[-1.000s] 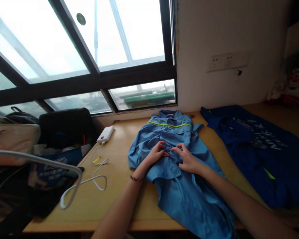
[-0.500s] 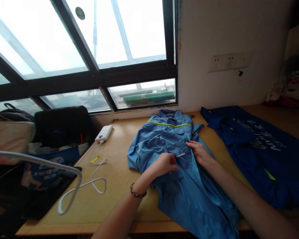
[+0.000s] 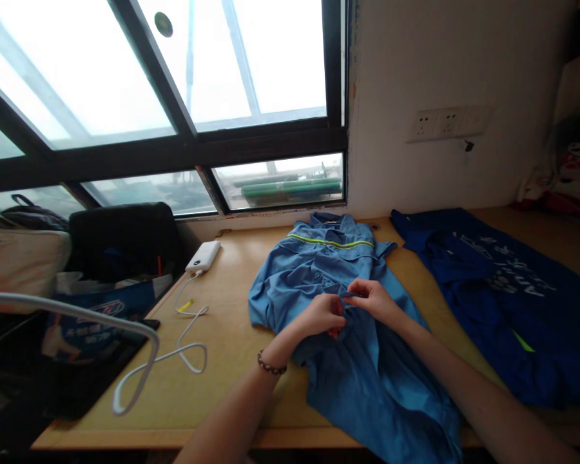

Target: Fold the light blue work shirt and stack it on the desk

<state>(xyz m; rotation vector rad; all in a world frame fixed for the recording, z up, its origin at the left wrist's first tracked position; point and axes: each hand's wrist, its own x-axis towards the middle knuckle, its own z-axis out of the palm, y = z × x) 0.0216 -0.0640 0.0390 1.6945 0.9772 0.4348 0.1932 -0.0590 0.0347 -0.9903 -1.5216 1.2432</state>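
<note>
A light blue short-sleeved work shirt (image 3: 290,274) lies front up, its collar toward the window and its lower part hanging over the table's near edge. A yellow-green stripe (image 3: 331,241) crosses its chest, and buttons run down the front. My left hand (image 3: 325,316) is closed in a pinch on the shirt at the middle of the front opening. Close beside it, my right hand (image 3: 371,299) pinches the edge of the front placket, its fingertips almost meeting the left ones. Whatever button lies between the fingers is hidden.
A dark blue shirt with white lettering (image 3: 507,270) is spread on the wooden table (image 3: 241,393) at right. At left lie a white power bank (image 3: 203,256) and its looping white cable (image 3: 188,345). Beyond the left edge stand bags (image 3: 101,316) and a black chair back (image 3: 125,245).
My right hand has moved left along the shirt front to meet my left hand, bringing the placket edge with it. My left fingers have closed on the cloth.
</note>
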